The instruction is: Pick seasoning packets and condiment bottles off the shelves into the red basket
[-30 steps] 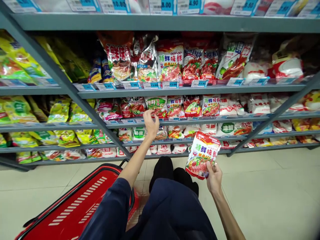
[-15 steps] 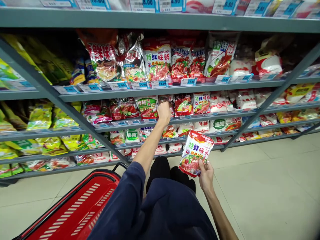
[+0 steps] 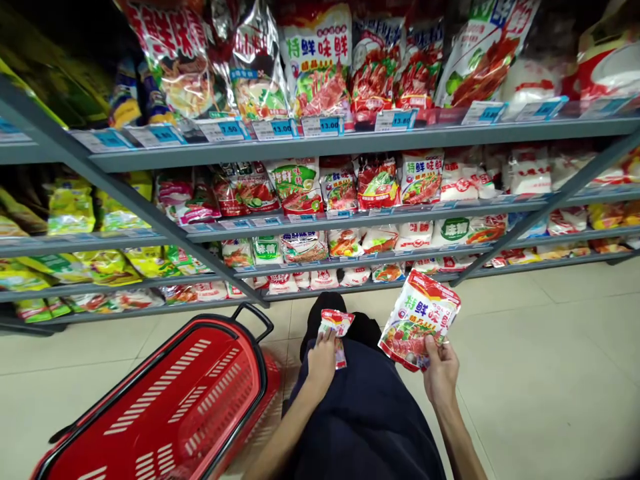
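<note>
Here, two shiny plastic pouches are held up before a grey metal shelf unit [image 3: 330, 143].
At left, an open red plastic basket [image 3: 150, 407] with a black rim stands on the pale tiled floor [image 3: 530, 333], its black handle [image 3: 265, 327] near the unit's bottom edge, below the yellow plastic bags [image 3: 71, 207] at the unit's left end. Just right of it, the left hand [image 3: 321, 363] has its fingers closed over a small red-and-white pouch [image 3: 336, 323], above the dark blue clothing [image 3: 370, 420]. Farther right, well apart from the basket, the right hand [image 3: 441, 373] pinches a larger red-and-white pouch [image 3: 417, 313] by its lower right corner, thumb on the printed front, the pouch tilted.
</note>
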`<state>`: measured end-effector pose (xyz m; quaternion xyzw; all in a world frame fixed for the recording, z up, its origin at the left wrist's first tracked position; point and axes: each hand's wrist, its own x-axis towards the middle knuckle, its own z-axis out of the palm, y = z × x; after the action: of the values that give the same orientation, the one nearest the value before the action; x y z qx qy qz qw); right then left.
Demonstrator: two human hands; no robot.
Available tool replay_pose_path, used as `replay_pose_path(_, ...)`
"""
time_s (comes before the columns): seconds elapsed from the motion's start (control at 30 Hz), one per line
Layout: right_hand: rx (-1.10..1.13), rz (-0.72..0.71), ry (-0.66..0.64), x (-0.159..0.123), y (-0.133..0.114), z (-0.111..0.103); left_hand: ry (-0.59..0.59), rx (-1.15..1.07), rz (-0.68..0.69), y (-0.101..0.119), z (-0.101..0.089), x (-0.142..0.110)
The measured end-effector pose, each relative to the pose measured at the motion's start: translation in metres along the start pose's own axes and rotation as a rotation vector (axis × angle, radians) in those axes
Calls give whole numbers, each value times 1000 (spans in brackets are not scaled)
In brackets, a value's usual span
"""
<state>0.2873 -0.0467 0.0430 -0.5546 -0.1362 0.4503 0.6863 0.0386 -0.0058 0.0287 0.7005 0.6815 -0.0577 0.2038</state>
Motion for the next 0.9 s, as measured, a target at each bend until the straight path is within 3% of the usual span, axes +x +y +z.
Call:
replay_pose_path(0.07, -13, 36, -15, -2, 4, -1, -77, 100, -45, -4, 31, 3)
replay_pose_path(0.13, -15, 61, -47, -4, 7, 3, -132, 142, -44, -2, 41, 16)
replay_pose_path(0.27, 5, 61, -116, -6, 10, 20, -165, 119, -78, 1, 36, 46)
replay_pose_path(0.4, 54, 39, -125, -12, 21, 34, -42, 31, 2, -13, 24, 58)
replay_pose_path(0.43, 65, 41, -129, -14, 26, 35, 42, -46, 66, -17, 11, 62)
replay_pose_path(0.5, 80, 54, -143, -19, 36, 35, 281, -228, 240, -19, -30, 80)
replay_pose_path(0.57, 90, 67, -152, -26, 45, 33, 523, -304, 464, -5, -90, 113)
replay_pose_path(0.67, 86, 70, -153, -38, 54, 29, 747, -310, 592, 35, -183, 177)
replay_pose_path(0.77, 56, 72, -173, -48, 55, 26, 825, -245, 471, 69, -248, 229)
replay_pose_path(0.83, 35, 63, -177, -51, 55, 24, 738, -181, 280, 81, -269, 248)
replay_pose_path(0.9, 25, 62, -174, -50, 55, 23, 648, -117, 145, 87, -276, 257)
